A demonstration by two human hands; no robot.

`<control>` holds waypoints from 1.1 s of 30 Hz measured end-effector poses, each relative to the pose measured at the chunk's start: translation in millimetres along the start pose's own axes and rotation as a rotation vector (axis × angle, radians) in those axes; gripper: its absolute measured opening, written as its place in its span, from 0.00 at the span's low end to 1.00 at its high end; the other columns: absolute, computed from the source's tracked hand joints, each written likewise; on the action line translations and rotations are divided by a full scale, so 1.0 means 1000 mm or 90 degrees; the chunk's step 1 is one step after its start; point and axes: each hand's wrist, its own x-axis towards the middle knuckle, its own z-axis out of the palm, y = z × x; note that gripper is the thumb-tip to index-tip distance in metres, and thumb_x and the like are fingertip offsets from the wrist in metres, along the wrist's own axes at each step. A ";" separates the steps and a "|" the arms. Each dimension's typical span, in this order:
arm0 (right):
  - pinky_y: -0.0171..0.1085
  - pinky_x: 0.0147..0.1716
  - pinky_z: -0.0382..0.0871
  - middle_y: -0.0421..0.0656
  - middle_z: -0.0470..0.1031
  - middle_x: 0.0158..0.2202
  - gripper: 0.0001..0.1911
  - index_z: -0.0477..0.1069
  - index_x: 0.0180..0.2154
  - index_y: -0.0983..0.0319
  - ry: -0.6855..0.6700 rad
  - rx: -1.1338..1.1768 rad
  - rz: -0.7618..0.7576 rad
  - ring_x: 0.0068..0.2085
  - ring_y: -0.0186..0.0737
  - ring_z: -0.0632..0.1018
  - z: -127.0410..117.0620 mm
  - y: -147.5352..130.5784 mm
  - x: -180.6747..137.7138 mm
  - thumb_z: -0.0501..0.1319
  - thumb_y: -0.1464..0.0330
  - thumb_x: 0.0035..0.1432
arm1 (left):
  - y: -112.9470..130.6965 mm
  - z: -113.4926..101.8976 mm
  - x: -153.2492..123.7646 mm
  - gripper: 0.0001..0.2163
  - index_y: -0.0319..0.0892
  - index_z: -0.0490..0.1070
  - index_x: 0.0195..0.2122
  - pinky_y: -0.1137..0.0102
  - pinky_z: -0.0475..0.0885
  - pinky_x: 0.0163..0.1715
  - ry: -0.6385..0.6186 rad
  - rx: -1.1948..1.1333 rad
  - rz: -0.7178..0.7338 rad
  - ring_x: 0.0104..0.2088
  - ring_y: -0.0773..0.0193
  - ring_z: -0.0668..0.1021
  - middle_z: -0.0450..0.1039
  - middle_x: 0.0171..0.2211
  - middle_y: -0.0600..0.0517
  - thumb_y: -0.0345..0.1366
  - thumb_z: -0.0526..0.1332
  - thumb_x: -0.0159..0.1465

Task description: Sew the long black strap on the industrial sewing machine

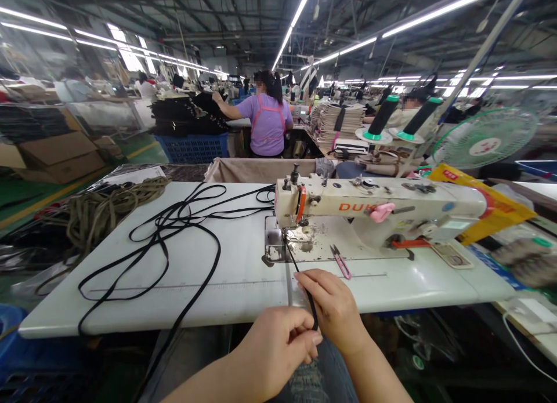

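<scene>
A narrow black strap runs from under the needle area of the sewing machine toward me. My right hand is closed on it just in front of the machine bed. Below, at the table's front edge, my left hand pinches the same strap lower down, with fingertips together. Behind the needle, more black strap lies in loose loops on the left of the white table, and part of it hangs over the front edge. Pink-handled thread snips rest on the bed, right of my hands.
Bundled olive straps lie at the table's left end. Black thread cones stand behind the machine, near a green fan. A co-worker in purple is beyond the table, beside a blue crate piled with black pieces.
</scene>
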 end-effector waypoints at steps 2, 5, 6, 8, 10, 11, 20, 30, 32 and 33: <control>0.43 0.46 0.79 0.48 0.80 0.48 0.17 0.76 0.59 0.56 0.017 0.037 0.048 0.48 0.45 0.81 0.000 -0.001 -0.003 0.58 0.74 0.74 | 0.001 0.002 -0.005 0.11 0.42 0.72 0.30 0.70 0.76 0.36 -0.030 -0.014 -0.004 0.33 0.59 0.83 0.81 0.31 0.49 0.42 0.63 0.66; 0.40 0.43 0.79 0.47 0.78 0.46 0.18 0.77 0.58 0.55 0.021 0.080 0.094 0.45 0.42 0.81 0.002 -0.002 -0.007 0.56 0.74 0.75 | 0.003 0.002 -0.014 0.10 0.41 0.74 0.31 0.71 0.75 0.36 -0.071 -0.007 -0.008 0.33 0.60 0.83 0.82 0.31 0.49 0.40 0.63 0.67; 0.39 0.43 0.79 0.46 0.78 0.45 0.18 0.77 0.58 0.55 0.013 0.083 0.100 0.45 0.41 0.80 0.002 -0.003 -0.009 0.55 0.74 0.75 | 0.005 0.002 -0.017 0.10 0.41 0.74 0.30 0.71 0.75 0.36 -0.083 0.008 -0.011 0.33 0.60 0.83 0.82 0.31 0.49 0.39 0.63 0.68; 0.40 0.43 0.79 0.47 0.78 0.45 0.19 0.77 0.59 0.55 -0.010 0.069 0.101 0.45 0.42 0.80 0.002 -0.006 -0.010 0.54 0.74 0.75 | 0.007 0.001 -0.022 0.11 0.42 0.72 0.28 0.72 0.74 0.34 -0.099 0.049 -0.010 0.31 0.62 0.83 0.81 0.30 0.50 0.39 0.62 0.68; 0.42 0.44 0.79 0.48 0.78 0.47 0.19 0.76 0.59 0.55 -0.029 0.041 0.088 0.47 0.43 0.80 0.000 -0.011 -0.010 0.53 0.74 0.76 | 0.010 0.001 -0.025 0.13 0.42 0.69 0.27 0.73 0.72 0.32 -0.101 0.089 0.007 0.30 0.63 0.82 0.80 0.30 0.51 0.39 0.61 0.69; 0.42 0.45 0.78 0.48 0.79 0.47 0.19 0.76 0.59 0.56 -0.035 0.024 0.077 0.47 0.44 0.80 -0.001 -0.014 -0.009 0.53 0.74 0.76 | 0.011 0.002 -0.027 0.14 0.43 0.68 0.26 0.73 0.71 0.32 -0.100 0.108 0.023 0.29 0.64 0.81 0.80 0.29 0.51 0.39 0.61 0.70; 0.44 0.40 0.76 0.49 0.79 0.42 0.15 0.75 0.59 0.60 -0.002 -0.001 0.016 0.41 0.47 0.79 -0.038 -0.038 -0.002 0.56 0.67 0.77 | 0.012 -0.024 -0.007 0.15 0.45 0.79 0.34 0.69 0.74 0.41 -0.003 0.223 0.157 0.37 0.59 0.81 0.81 0.34 0.50 0.45 0.60 0.74; 0.39 0.42 0.79 0.47 0.77 0.43 0.15 0.81 0.50 0.54 0.130 0.150 0.247 0.43 0.45 0.81 -0.063 -0.031 -0.012 0.56 0.61 0.77 | -0.038 -0.074 0.107 0.23 0.47 0.71 0.66 0.53 0.62 0.72 0.091 0.431 0.371 0.69 0.51 0.70 0.71 0.67 0.45 0.34 0.65 0.70; 0.40 0.43 0.78 0.47 0.78 0.42 0.15 0.82 0.48 0.55 0.149 0.166 0.291 0.43 0.46 0.81 -0.069 -0.025 -0.015 0.57 0.58 0.76 | -0.037 -0.074 0.121 0.16 0.45 0.77 0.60 0.54 0.68 0.67 0.069 0.435 0.380 0.62 0.51 0.76 0.78 0.59 0.44 0.34 0.65 0.71; 0.40 0.42 0.78 0.47 0.79 0.41 0.17 0.82 0.46 0.56 0.162 0.174 0.319 0.42 0.46 0.81 -0.072 -0.022 -0.018 0.57 0.56 0.76 | -0.036 -0.075 0.126 0.13 0.45 0.79 0.56 0.55 0.71 0.64 0.058 0.428 0.382 0.58 0.52 0.78 0.80 0.55 0.44 0.34 0.64 0.71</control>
